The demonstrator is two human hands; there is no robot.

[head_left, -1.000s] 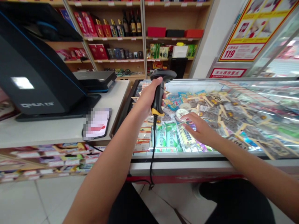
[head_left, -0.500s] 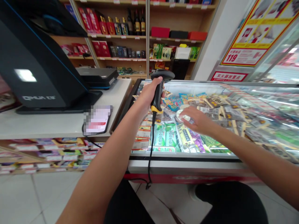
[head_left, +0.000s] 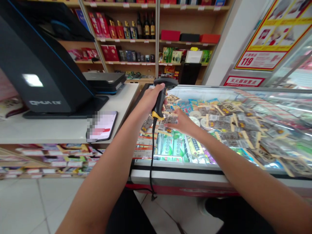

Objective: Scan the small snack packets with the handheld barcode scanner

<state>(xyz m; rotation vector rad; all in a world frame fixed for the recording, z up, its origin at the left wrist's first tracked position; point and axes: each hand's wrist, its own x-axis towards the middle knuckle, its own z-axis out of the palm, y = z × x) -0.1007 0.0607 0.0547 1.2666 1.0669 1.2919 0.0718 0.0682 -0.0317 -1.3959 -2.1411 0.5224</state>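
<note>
My left hand [head_left: 149, 98] is wrapped round the grip of a black barcode scanner [head_left: 162, 91] with a yellow band, its cable hanging down toward the floor. The scanner's head points out over a glass-topped freezer [head_left: 195, 169]. My right hand [head_left: 182, 123] lies on the glass just right of the scanner's grip. Its fingers pinch a small grey and yellow packet [head_left: 167, 121]. Several similar packets [head_left: 226, 125] are spread over the glass. Ice cream wrappers [head_left: 172, 146] show beneath it.
A black till screen [head_left: 41, 71] stands on the white counter [head_left: 53, 130] at left, with a phone [head_left: 101, 126] near the counter's edge and a black box [head_left: 104, 81] behind. Wooden shelves [head_left: 156, 40] of bottles and boxes fill the back wall. A red and yellow poster [head_left: 265, 35] hangs at right.
My right hand slid left across the glass, from a round lid toward the scanner, and closed on a packet. The scanner dropped slightly and shifted left with the view.
</note>
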